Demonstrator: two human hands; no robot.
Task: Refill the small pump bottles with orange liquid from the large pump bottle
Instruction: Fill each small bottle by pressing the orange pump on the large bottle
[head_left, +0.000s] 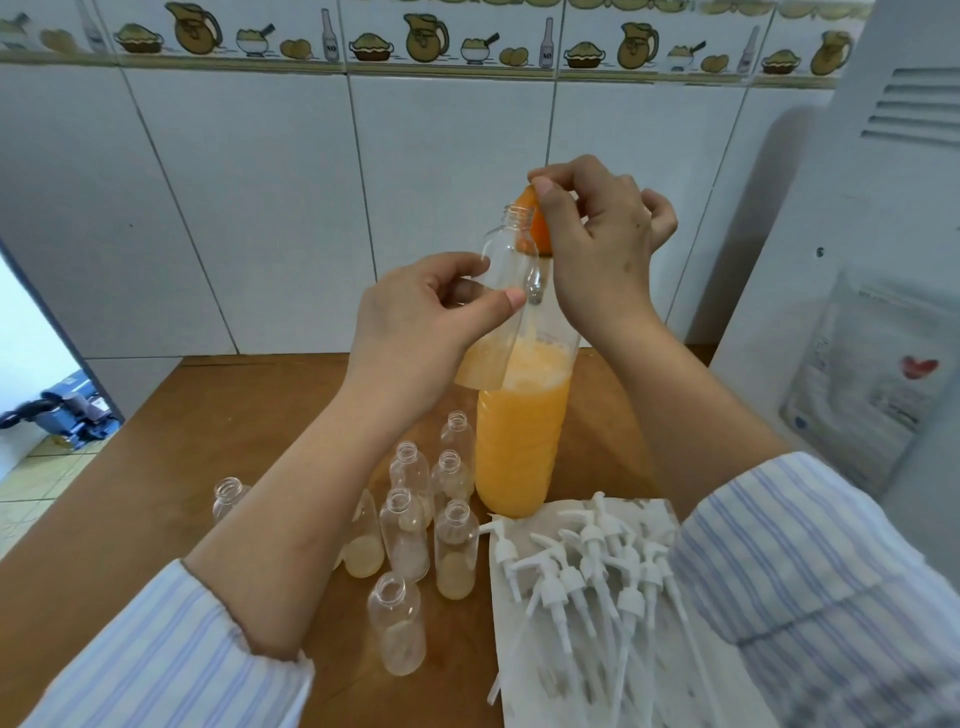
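My left hand (421, 317) grips a small clear bottle (506, 270), tilted with its open mouth up against the orange pump head (537, 226) of the large bottle. A little pale liquid lies in the small bottle's bottom. My right hand (597, 244) pinches the orange pump head from above. The large bottle (519, 431) stands on the wooden table, about half full of orange liquid with foam on top. Several small open bottles (405, 530) stand in front of it, some with a little pale liquid at the bottom.
White pump tops (582, 566) with long tubes lie on a white cloth (524, 675) at the right front. A white appliance (857, 260) stands close on the right. The tiled wall (260, 208) is right behind the wooden table (130, 519).
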